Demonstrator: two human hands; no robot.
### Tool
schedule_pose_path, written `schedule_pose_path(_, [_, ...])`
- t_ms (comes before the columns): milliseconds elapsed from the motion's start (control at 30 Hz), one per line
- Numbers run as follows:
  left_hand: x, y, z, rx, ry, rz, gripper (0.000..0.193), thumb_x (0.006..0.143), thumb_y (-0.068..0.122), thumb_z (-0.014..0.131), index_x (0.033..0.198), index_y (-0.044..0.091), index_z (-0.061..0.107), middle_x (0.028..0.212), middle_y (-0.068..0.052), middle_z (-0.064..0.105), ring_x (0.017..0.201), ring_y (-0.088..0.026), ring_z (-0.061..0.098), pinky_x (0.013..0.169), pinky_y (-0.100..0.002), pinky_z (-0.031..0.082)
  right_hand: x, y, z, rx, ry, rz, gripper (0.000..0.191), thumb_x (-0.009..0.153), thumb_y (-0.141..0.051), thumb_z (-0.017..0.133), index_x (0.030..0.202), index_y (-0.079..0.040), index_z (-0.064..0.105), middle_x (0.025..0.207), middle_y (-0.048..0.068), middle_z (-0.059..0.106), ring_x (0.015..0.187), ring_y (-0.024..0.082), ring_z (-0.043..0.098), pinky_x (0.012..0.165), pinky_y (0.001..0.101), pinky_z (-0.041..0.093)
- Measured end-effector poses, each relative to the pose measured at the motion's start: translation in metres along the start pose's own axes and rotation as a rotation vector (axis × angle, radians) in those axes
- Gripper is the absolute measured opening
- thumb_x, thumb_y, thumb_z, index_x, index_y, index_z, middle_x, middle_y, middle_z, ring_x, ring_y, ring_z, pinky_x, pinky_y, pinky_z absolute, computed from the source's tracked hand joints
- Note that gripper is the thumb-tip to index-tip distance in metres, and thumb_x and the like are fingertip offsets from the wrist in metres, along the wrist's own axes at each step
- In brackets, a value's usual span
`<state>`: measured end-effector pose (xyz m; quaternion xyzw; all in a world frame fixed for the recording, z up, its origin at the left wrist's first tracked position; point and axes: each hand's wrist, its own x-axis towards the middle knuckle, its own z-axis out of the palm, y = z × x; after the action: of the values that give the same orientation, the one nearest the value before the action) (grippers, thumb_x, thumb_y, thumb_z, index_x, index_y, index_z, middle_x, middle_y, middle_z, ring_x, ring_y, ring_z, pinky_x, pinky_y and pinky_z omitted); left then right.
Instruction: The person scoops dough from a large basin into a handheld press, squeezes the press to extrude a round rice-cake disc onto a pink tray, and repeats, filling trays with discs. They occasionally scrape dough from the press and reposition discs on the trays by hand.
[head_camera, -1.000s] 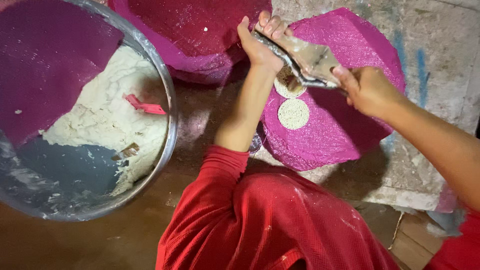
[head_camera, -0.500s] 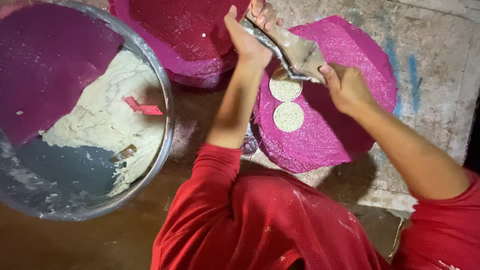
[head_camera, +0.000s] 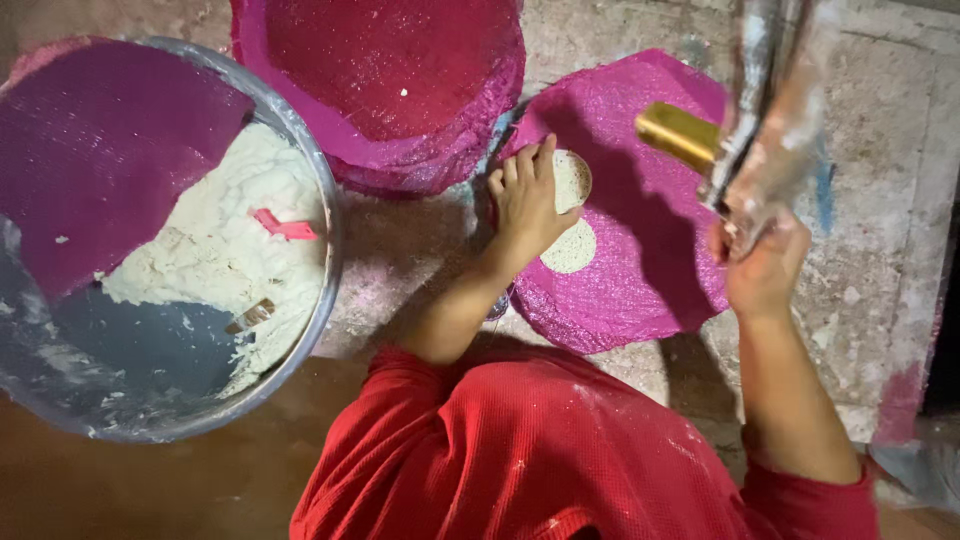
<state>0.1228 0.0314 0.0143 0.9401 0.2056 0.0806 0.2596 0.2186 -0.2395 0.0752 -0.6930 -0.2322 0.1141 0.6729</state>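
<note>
Left hand (head_camera: 527, 200) flat, palm down; right hand (head_camera: 762, 272) raised, fisted

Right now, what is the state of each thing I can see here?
left hand: pressing on a pale dough disc
right hand: raised, grip shut on a metal press
second dough disc: flat on the pink mat
metal basin: partly filled with dough

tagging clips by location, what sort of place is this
Probably a home or small workshop floor where flat dough discs are pressed by hand. A large metal basin holds pale dough, thin discs lie on a pink woven mat, and the ground is rough, flour-dusted concrete.
</note>
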Motion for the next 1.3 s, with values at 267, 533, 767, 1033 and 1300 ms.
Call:
schedule_pose_path(267, [0.069,0.035,-0.046,0.113,-0.195,0.042,0.129,0.064,0.056,0.091,0.158,0.005,0.018,0.148,-0.023,0.041,0.139,-0.040,0.034,0.115,-0.063,0.016,-0.049,0.017,-0.025,0.120,0.141,0.035,0.074,0.100,-0.078,0.045,0.102,-0.005,0.053,0.076,0.005,0.050,0.058,0.016,0.050,0.050,0.0297,0.037])
schedule_pose_path(533, [0.026,0.104,-0.153,-0.239,-0.576,0.484,0.072,0.074,0.043,0.080,0.130,0.011,0.047,0.121,-0.016,0.051,0.111,-0.033,0.048,0.090,-0.054,0.033,-0.054,-0.060,-0.016,-0.636,-0.160,-0.386,0.060,0.102,-0.062,0.070,0.088,-0.004,0.063,0.076,0.001,0.060,0.063,0.015,0.059,0.060,0.0326,0.046])
schedule_pose_path(767, [-0.104,0.072,-0.227,-0.624,-0.919,0.669,0.025,0.080,0.021,0.072,0.101,0.007,0.069,0.083,-0.014,0.071,0.076,-0.030,0.067,0.066,-0.044,0.057,0.015,-0.201,0.064,-0.707,-0.861,-1.216,0.066,0.075,-0.069,0.068,0.079,-0.003,0.062,0.066,0.009,0.056,0.058,0.028,0.057,0.050,0.0398,0.043])
schedule_pose_path(1033, [-0.199,-0.009,-0.263,0.137,-0.627,0.351,0.014,0.092,0.022,0.058,0.096,0.014,0.069,0.087,-0.012,0.073,0.079,-0.035,0.072,0.070,-0.049,0.056,0.002,-0.191,0.162,-0.181,-1.638,-0.483,0.051,0.105,-0.052,0.050,0.081,-0.006,0.055,0.071,0.011,0.053,0.068,0.036,0.059,0.063,0.0467,0.045])
schedule_pose_path(1300, [-0.256,-0.218,-0.351,-0.794,-0.378,-0.258,0.043,0.097,0.028,0.066,0.131,0.004,0.076,0.093,-0.016,0.069,0.075,-0.026,0.055,0.064,-0.040,0.043,0.074,-0.223,0.250,-0.614,-1.161,-1.315,0.022,0.079,-0.030,0.073,0.091,-0.011,0.071,0.071,0.006,0.061,0.064,0.026,0.063,0.055,0.0397,0.048])
